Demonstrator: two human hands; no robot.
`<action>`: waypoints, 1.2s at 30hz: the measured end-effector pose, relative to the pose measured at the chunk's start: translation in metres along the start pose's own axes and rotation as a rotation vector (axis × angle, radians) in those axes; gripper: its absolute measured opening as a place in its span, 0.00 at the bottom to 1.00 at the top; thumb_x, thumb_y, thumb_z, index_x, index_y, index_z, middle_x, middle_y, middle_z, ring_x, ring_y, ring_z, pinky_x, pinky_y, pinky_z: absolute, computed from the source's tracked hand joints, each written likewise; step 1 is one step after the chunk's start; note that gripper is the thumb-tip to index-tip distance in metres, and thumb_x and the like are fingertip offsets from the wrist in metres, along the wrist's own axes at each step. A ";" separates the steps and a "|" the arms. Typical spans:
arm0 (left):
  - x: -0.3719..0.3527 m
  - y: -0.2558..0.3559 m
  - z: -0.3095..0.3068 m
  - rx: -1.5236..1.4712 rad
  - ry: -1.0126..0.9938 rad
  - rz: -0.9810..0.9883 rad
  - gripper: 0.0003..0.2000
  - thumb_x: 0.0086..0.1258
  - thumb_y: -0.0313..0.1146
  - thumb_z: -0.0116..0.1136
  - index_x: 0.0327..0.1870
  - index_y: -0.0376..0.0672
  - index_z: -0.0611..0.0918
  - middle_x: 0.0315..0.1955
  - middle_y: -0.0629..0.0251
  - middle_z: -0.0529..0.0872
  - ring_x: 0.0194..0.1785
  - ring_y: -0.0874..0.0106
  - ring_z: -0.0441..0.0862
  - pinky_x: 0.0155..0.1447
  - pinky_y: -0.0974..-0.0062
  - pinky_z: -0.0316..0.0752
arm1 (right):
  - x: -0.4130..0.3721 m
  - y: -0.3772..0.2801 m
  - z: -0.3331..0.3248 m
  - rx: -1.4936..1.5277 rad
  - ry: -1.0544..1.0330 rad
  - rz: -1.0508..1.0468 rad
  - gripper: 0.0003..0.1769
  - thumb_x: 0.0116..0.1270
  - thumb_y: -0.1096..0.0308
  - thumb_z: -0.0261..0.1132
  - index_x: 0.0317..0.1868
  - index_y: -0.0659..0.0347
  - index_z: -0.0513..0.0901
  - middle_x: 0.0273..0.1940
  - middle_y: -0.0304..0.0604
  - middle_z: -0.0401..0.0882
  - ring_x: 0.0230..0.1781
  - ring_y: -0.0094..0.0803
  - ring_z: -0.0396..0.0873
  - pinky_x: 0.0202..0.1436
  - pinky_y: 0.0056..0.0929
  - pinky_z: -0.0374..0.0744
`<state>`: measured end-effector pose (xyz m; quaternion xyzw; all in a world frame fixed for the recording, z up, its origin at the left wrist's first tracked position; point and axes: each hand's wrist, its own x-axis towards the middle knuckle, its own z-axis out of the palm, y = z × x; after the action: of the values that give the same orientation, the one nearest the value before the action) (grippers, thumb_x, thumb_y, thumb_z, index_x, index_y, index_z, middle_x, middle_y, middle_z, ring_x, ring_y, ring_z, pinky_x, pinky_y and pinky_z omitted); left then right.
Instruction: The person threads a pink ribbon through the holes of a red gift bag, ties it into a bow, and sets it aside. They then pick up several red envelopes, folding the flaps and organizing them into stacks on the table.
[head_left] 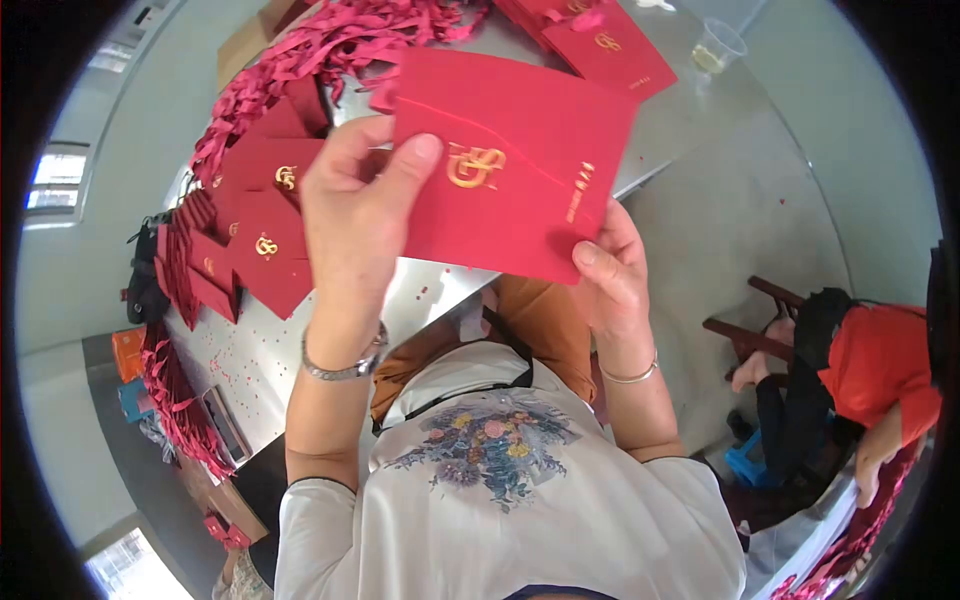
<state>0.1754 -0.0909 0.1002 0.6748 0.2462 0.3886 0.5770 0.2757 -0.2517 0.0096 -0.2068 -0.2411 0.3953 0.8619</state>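
Red packet [520, 165], gold-printed: left hand [360, 200] pinching its left side, right hand [615, 275] gripping its lower right corner | worktop [235, 350]: red pile [265, 245] lying left of left hand, pink ribbons [300, 65] heaping beyond, held item partly hiding them | plastic cup [718, 48] standing beyond right hand

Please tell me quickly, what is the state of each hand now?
Left hand: closed on one edge of the red paper bag, thumb on its front.
Right hand: closed on its lower corner.
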 end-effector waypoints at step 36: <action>-0.018 -0.017 -0.061 -0.780 -0.523 -0.444 0.13 0.68 0.29 0.60 0.51 0.35 0.78 0.43 0.65 0.84 0.42 0.78 0.82 0.45 0.81 0.77 | 0.007 0.056 0.007 0.088 0.107 0.244 0.22 0.67 0.75 0.58 0.61 0.66 0.71 0.57 0.49 0.77 0.58 0.41 0.76 0.64 0.41 0.74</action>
<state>0.1172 -0.0656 0.0809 0.4156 0.0678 0.1383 0.8964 0.2432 -0.2112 -0.0143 -0.2174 -0.1503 0.4958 0.8273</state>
